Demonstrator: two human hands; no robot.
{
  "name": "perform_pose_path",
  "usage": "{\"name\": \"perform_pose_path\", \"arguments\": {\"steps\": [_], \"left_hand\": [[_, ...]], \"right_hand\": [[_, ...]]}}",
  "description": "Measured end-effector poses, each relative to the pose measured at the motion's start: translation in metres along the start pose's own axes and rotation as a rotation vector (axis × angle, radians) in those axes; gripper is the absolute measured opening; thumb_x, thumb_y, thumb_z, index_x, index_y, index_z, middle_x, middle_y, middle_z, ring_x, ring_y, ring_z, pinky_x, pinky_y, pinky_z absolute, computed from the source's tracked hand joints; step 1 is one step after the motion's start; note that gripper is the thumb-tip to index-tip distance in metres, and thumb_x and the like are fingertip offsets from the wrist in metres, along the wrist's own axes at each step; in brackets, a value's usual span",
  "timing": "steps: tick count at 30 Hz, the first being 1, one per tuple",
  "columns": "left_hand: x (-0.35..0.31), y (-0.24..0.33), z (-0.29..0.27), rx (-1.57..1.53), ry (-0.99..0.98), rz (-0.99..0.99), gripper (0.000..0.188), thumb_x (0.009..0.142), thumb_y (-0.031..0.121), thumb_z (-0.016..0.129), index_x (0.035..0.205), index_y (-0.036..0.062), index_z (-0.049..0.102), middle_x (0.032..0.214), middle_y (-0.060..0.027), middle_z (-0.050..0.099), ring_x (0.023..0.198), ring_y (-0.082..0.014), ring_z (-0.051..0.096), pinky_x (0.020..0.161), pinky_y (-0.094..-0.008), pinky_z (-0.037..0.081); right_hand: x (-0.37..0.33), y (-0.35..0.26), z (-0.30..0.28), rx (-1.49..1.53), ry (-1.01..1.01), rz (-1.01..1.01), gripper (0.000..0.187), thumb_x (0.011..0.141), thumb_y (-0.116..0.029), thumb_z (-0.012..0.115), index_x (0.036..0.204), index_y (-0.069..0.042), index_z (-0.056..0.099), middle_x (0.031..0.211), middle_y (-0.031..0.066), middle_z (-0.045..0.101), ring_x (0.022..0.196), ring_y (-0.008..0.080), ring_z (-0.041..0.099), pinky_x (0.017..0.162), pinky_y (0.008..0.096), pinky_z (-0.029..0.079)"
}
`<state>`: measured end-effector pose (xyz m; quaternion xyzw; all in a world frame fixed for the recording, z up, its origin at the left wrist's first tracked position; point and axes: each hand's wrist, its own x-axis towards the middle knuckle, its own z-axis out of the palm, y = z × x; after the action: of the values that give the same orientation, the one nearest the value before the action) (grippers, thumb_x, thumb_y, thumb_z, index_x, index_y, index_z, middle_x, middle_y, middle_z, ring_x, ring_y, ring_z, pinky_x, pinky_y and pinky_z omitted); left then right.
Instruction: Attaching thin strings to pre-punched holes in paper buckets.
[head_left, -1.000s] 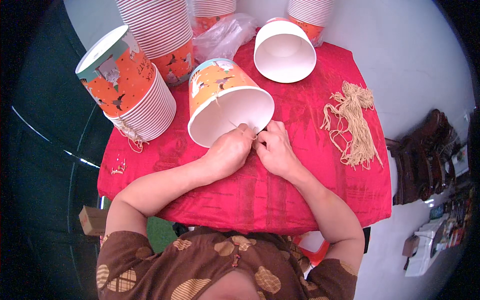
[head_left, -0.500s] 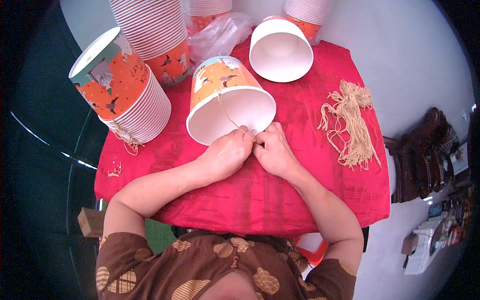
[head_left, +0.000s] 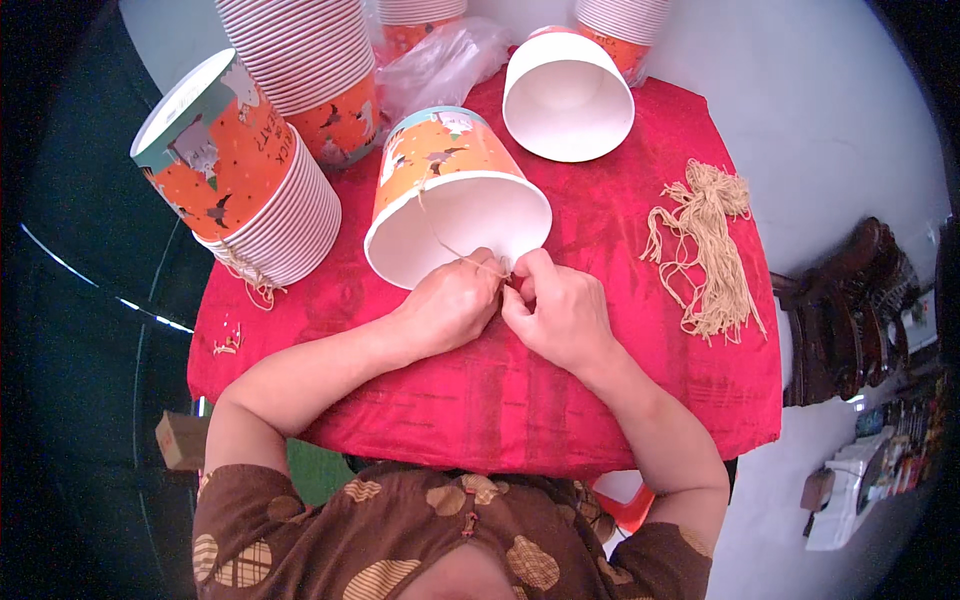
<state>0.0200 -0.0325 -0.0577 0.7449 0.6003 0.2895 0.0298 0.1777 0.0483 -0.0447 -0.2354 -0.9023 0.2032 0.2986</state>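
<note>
An orange paper bucket (head_left: 452,158) with a white inside lies tilted on the table, its open mouth facing me. From its upper rim a tan string (head_left: 432,222) runs across the mouth down to my hands. My left hand (head_left: 455,302) is closed at the lower right of the rim, pinching the string. Fingertip to fingertip with it, my right hand (head_left: 560,308) is also pinched on the string's end. The exact knot or loop between the fingers is too small to make out.
Nested paper buckets (head_left: 245,170) stand at the left, with taller stacks (head_left: 310,70) behind. A single white-mouthed bucket (head_left: 570,100) lies at the back right. A bundle of tan strings (head_left: 712,250) rests on the red tablecloth (head_left: 600,420). Clear plastic wrap (head_left: 440,65) lies at the back.
My right hand has turned slightly and shifted a little right, its fingers still at the string. The held bucket has tipped slightly left.
</note>
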Motion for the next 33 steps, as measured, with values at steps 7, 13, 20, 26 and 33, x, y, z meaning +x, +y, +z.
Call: {"name": "perform_pose_path", "arguments": {"steps": [7,13,20,26,33], "left_hand": [[-0.002,-0.004,0.002,-0.044,0.043,0.043,0.019,0.076,0.0,0.063,0.091,-0.0041,0.052,0.085,-0.0206,0.057,0.075,-0.0398,0.061,0.064,-0.0459,0.051],[-0.003,-0.005,-0.001,-0.138,0.05,0.001,0.013,0.076,-0.002,0.06,0.087,-0.0026,0.052,0.083,-0.0198,0.057,0.076,-0.039,0.061,0.065,-0.0449,0.05],[-0.001,-0.012,-0.003,-0.348,0.07,-0.109,0.009,0.075,-0.001,0.061,0.081,-0.0004,0.054,0.077,-0.017,0.058,0.071,-0.0329,0.061,0.064,-0.0404,0.049],[0.004,-0.027,-0.005,-0.654,-0.011,-0.339,0.004,0.077,0.002,0.061,0.075,-0.0004,0.058,0.067,-0.0029,0.057,0.064,-0.0119,0.052,0.059,-0.0286,0.043],[0.009,-0.022,-0.018,-0.806,-0.118,-0.515,0.007,0.08,0.003,0.061,0.074,0.0017,0.06,0.066,-0.0005,0.055,0.059,-0.009,0.051,0.053,-0.0263,0.042]], "right_hand": [[0.001,0.01,0.01,0.055,0.027,-0.115,0.012,0.08,-0.009,0.062,0.089,-0.004,0.056,0.069,0.0167,0.063,0.062,0.035,0.064,0.056,0.0461,0.051],[0.002,0.017,0.005,0.143,-0.017,-0.038,0.007,0.082,-0.009,0.061,0.082,-0.004,0.057,0.069,0.0189,0.062,0.062,0.0357,0.064,0.054,0.0463,0.05],[0.006,0.027,-0.009,0.292,-0.084,0.035,0.005,0.08,-0.007,0.061,0.079,-0.003,0.059,0.064,0.0157,0.06,0.056,0.0313,0.062,0.051,0.0399,0.048],[0.011,0.026,-0.019,0.24,-0.006,0.053,0.003,0.079,-0.006,0.061,0.079,-0.003,0.061,0.063,0.0147,0.06,0.054,0.027,0.062,0.051,0.0363,0.047],[0.014,0.025,-0.036,0.746,-0.087,0.263,0.01,0.087,-0.007,0.058,0.079,-0.002,0.062,0.06,-0.0028,0.057,0.053,0.0025,0.05,0.045,0.0211,0.037]]}}
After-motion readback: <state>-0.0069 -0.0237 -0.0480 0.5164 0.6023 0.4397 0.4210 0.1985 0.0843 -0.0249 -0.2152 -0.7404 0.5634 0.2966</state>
